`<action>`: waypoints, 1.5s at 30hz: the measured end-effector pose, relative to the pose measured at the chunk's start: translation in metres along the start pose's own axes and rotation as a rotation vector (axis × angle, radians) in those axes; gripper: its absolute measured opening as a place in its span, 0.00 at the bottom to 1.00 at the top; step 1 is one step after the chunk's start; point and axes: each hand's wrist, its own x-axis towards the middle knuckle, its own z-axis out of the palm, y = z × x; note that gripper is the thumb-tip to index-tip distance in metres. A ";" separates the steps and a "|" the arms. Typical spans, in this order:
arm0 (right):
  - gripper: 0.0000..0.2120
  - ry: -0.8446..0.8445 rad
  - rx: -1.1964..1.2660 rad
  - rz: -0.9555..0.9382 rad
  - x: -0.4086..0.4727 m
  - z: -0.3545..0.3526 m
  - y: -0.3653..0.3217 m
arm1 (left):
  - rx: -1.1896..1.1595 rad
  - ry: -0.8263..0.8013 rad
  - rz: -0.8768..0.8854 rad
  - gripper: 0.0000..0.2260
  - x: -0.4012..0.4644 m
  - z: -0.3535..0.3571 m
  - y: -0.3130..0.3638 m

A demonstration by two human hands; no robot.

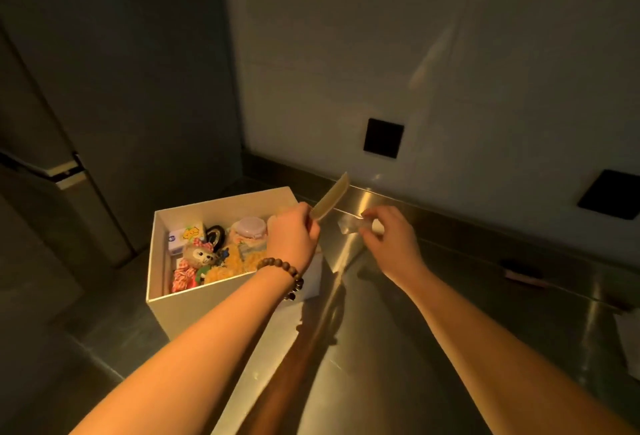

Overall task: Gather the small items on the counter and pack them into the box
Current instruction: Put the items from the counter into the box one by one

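Observation:
A white open box (162, 282) stands on the steel counter (433, 348), left of centre. Inside lie a plush bear (199, 256), a lilac-lidded jar (250, 227), a black ring-shaped item (215, 235), a small white carton (178, 238) and yellow shredded filling (221, 270). My left hand (292, 235), with a bead bracelet on the wrist, is over the box's right rim and holds a pale yellow comb (330, 200) that points up and to the right. My right hand (389, 238) is just right of it and pinches a small clear plastic wrapper (349, 226).
Two black square wall plates (383, 138) (609, 194) are set in the pale wall behind the counter. A dark small object (519, 270) lies far right on the counter. A white object (632, 337) shows at the right edge. Dark cabinet fronts stand to the left.

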 end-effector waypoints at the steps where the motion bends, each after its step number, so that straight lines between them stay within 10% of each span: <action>1: 0.08 -0.005 0.014 -0.019 0.008 0.005 -0.010 | 0.006 0.021 -0.005 0.05 0.007 -0.013 -0.007; 25: 0.13 -0.957 -0.122 -0.434 0.052 0.243 -0.142 | 0.233 0.155 -0.269 0.05 0.008 -0.171 -0.209; 36: 0.20 -0.992 -0.147 -0.431 0.041 0.260 -0.148 | 0.165 0.137 -0.301 0.06 0.004 -0.171 -0.207; 45: 0.17 -0.695 0.622 0.149 0.076 0.218 -0.162 | -0.019 0.143 -0.135 0.06 0.017 -0.169 -0.170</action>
